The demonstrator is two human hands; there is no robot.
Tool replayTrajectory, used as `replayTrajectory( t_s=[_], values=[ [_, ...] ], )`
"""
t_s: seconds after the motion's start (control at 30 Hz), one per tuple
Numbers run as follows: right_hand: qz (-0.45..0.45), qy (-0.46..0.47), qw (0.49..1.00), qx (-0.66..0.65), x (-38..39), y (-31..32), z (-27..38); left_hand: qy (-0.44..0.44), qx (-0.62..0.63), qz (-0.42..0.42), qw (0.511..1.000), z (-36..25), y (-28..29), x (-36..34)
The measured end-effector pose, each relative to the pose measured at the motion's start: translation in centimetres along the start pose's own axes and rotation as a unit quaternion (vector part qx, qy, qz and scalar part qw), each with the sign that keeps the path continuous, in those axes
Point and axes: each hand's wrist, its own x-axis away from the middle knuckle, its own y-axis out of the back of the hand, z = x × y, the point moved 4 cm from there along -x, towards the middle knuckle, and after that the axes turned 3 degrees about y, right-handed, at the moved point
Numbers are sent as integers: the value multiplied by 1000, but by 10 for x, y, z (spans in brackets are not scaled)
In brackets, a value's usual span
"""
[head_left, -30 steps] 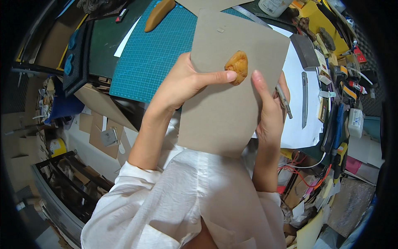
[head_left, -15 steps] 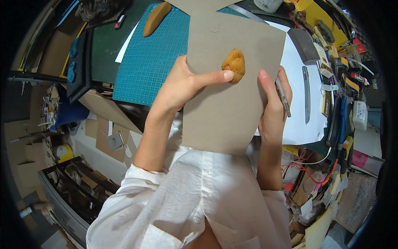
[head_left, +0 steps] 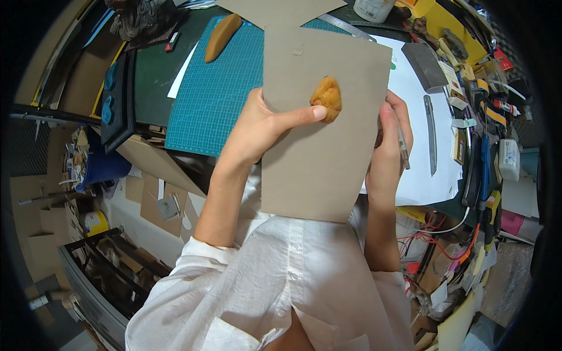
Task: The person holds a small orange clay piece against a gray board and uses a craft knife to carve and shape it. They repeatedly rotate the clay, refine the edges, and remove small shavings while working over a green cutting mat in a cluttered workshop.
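Note:
A grey-brown cardboard sheet (head_left: 304, 169) is held up in front of my shirt. A small wrinkled orange-brown lump, like modelling clay or wax (head_left: 326, 96), sits on its face. My left hand (head_left: 257, 128) grips the sheet from its left side, with the thumb stretched across the front and its tip against the lump's lower part. The other left fingers are hidden behind the sheet. At the right edge, my right hand (head_left: 387, 146) is curled round a slim grey pen-like tool (head_left: 404, 153), its lower end pointing down; whether this hand also touches the sheet I cannot tell.
Behind lie a teal cutting mat (head_left: 205, 99), a curved tan form (head_left: 223, 38), and another cardboard piece (head_left: 281, 9). White paper (head_left: 418, 169), a grey knife-like tool (head_left: 431, 128) and a dark block (head_left: 424, 65) are at right. Cables (head_left: 445, 234) hang beside the crowded right edge.
The sheet and lump have shifted slightly left and down in view. The right thumb has drawn away from the sheet's face, closing nearer to the pen-like tool.

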Motion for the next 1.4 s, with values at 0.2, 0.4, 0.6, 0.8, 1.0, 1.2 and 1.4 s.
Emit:
replayTrajectory(
  t_s=[0.2, 0.4, 0.6, 0.8, 1.0, 1.2, 1.4],
  values=[
    [-62, 129, 987, 80, 6, -3, 14, -33, -13, -7, 999, -1, 2, 3],
    [-116, 224, 951, 180, 25, 8, 41, -68, -26, -25, 997, -7, 0, 8],
    [28, 306, 923, 233, 44, 3, 54, -94, -3, -31, 995, -6, 1, 12],
    [74, 232, 956, 164, 45, -1, 60, -95, 12, -25, 995, -4, 2, 12],
    [110, 288, 937, 165, 43, -5, 56, -108, 29, -25, 993, -6, 1, 13],
    [110, 238, 949, 176, 37, -11, 58, -102, 45, -25, 993, -8, 0, 12],
    [108, 155, 966, 178, 33, -14, 64, -100, 25, -13, 995, -9, 0, 9]
  ],
)
